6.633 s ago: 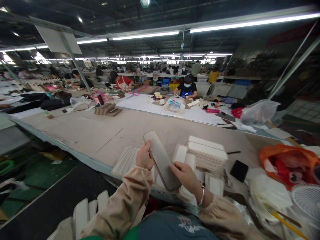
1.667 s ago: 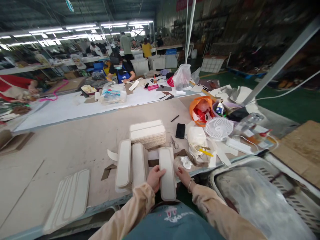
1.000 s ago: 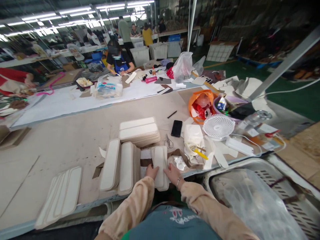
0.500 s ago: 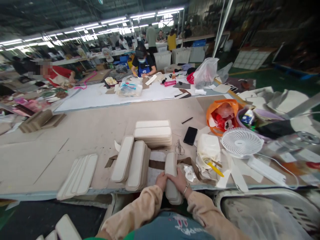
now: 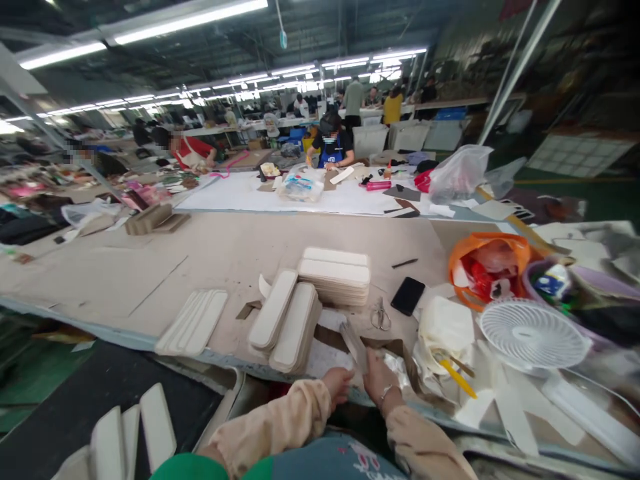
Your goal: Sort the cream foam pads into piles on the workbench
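Both my hands are at the near edge of the long work table. My left hand is curled and my right hand is closed beside it. Between them they grip a thin bunch of beige oblong pads, seen edge-on and tilted up from the table edge. Just left of the hands, two stacks of the same pads lean side by side. A flat stack of pads lies behind them. Further left, a fanned row of pads lies on the table.
Scissors, a black phone, an orange bag, a white fan and a yellow-handled tool lie to the right. More pads stand below the table at left. Other people work at the far tables.
My head has turned left and the view shifted. The pads, flat under my hands a second ago, are now lifted on edge at the table's rim.
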Motion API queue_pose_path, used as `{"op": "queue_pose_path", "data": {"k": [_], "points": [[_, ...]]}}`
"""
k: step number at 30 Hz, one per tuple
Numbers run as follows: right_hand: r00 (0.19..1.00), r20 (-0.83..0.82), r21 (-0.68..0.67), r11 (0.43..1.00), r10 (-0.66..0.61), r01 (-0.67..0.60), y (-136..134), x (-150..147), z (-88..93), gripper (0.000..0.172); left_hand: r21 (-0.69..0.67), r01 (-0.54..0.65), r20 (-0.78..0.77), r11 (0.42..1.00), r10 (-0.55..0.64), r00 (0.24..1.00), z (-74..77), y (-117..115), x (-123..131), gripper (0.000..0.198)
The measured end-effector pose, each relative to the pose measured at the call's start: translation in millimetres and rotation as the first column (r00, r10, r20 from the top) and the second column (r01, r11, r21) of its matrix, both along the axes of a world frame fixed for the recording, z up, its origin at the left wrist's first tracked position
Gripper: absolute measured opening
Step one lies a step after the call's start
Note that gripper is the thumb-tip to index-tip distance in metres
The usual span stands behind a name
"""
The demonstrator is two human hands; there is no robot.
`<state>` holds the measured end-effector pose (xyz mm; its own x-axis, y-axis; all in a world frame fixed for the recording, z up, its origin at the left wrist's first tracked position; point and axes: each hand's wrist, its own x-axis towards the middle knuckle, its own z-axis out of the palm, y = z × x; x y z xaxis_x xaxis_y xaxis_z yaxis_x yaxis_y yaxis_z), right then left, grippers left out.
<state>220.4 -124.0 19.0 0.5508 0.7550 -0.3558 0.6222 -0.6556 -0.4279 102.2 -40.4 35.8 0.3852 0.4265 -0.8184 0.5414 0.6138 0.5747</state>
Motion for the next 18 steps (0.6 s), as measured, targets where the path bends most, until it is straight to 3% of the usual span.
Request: {"op": "queue_pose_path", "data": {"k": [3, 6, 8, 10, 12, 14, 16, 18], "points": [[0.978, -0.191, 0.226, 0.966, -0.08, 0.123, -6, 5, 12.6, 0.05, 0.09, -0.03, 0.066, 0.996, 0.024, 0.998, 14.5, 0, -3, 0.052], [0.894, -0.428, 0.402, 0.858, -0.132, 0.319, 2, -2, 47.7, 0.061, 0.179, -0.04, 0.272, 0.983, -0.01, 0.962, 46.2, 5, -12, 0.06], [0.796, -0.601, 0.43, 0.807, -0.079, 0.405, 16, -15, 75.9, 0.061, 0.266, -0.051, 0.445, 0.963, -0.076, 0.892, 69.8, 12, -27, 0.066], [0.67, -0.741, 0.456, 0.758, 0.033, 0.467, 38, -33, 98.9, 0.058, 0.417, -0.09, 0.488, 0.904, -0.139, 0.861, 88.3, 23, -47, 0.072], [0.592, -0.796, 0.49, 0.71, 0.127, 0.506, 63, -50, 111.6, 0.057, 0.633, -0.115, 0.364, 0.766, -0.163, 0.917, 99.0, 40, -70, 0.071], [0.565, -0.806, 0.515, 0.681, 0.178, 0.521, 90, -63, 113.8, 0.059, 0.829, -0.082, 0.196, 0.553, -0.151, 0.969, 103.6, 64, -90, 0.066], [0.561, -0.805, 0.526, 0.668, 0.193, 0.526, 116, -73, 108.3, 0.059, 0.941, -0.035, 0.078, 0.336, -0.115, 0.99, 105.0, 92, -108, 0.059], [0.616, -0.772, 0.539, 0.673, 0.155, 0.507, 137, -78, 99.0, 0.059, 0.981, 0.027, -0.012, 0.192, -0.077, 0.997, 104.5, 121, -121, 0.056]]}}
